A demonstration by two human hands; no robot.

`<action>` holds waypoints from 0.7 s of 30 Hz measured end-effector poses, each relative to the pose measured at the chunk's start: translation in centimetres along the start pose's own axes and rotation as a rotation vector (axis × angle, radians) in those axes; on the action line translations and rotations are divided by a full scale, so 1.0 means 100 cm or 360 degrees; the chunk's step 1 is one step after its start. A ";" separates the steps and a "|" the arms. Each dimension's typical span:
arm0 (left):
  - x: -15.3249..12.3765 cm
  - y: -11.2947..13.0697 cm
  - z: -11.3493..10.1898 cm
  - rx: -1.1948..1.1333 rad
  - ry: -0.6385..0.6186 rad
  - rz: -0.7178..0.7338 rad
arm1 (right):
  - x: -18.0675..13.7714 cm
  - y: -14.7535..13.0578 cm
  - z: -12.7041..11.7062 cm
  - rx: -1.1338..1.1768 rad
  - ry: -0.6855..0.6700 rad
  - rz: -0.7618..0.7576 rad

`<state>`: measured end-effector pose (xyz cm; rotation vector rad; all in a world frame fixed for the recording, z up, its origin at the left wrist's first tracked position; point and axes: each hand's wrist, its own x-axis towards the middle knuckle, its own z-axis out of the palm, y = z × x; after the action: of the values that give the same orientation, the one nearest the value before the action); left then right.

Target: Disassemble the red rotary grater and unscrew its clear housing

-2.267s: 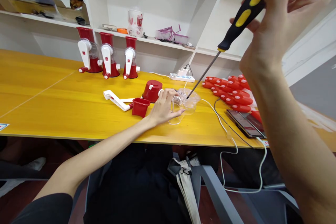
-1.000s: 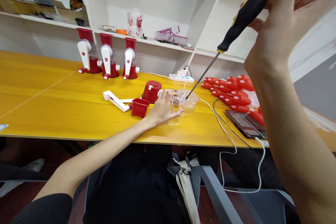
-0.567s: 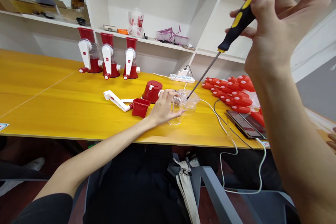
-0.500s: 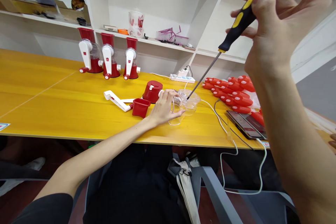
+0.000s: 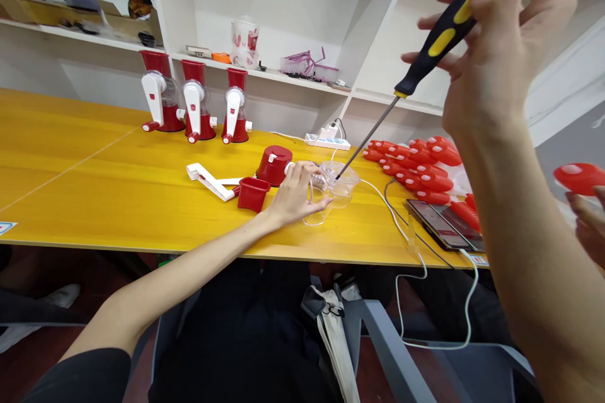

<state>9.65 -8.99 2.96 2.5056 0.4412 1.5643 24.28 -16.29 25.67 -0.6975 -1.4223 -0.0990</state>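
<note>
My left hand [image 5: 295,194] rests on the yellow table [image 5: 118,201], its fingers curled round a clear plastic housing [image 5: 336,185] and holding it steady. My right hand [image 5: 496,44] is raised near my face, fingers closed round the black and yellow handle of a long screwdriver [image 5: 439,38]. Its shaft slants down to the left, and the tip sits inside the clear housing. Just left of my left hand lie a red round cap [image 5: 274,164], a red square funnel [image 5: 253,192] and a white crank handle [image 5: 208,179].
Three assembled red and white grinders [image 5: 193,107] stand at the back by the shelves. A pile of red parts [image 5: 420,167], two phones [image 5: 447,221] and white cables [image 5: 416,264] lie on the right. Another person's hand [image 5: 588,227] holds a red part [image 5: 579,177] at the right edge.
My right hand has turned the screwdriver handle between its fingers while the tip stays in the housing. Another person's hand with a red part has come in at the right edge.
</note>
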 end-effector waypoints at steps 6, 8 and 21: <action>0.000 0.000 0.000 -0.0004 0.0040 0.0049 | 0.001 0.003 0.000 -0.0033 -0.0071 -0.0112; 0.000 0.000 0.000 -0.0004 0.0028 0.0034 | 0.004 0.009 -0.003 0.0024 -0.0085 0.0003; -0.001 -0.002 0.003 -0.0003 0.0061 0.0056 | 0.008 0.040 -0.029 0.0121 0.0003 0.0086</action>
<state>9.80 -8.79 2.70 2.4988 0.4020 1.6276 28.77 -14.30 24.89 -0.6721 -1.3974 -0.0032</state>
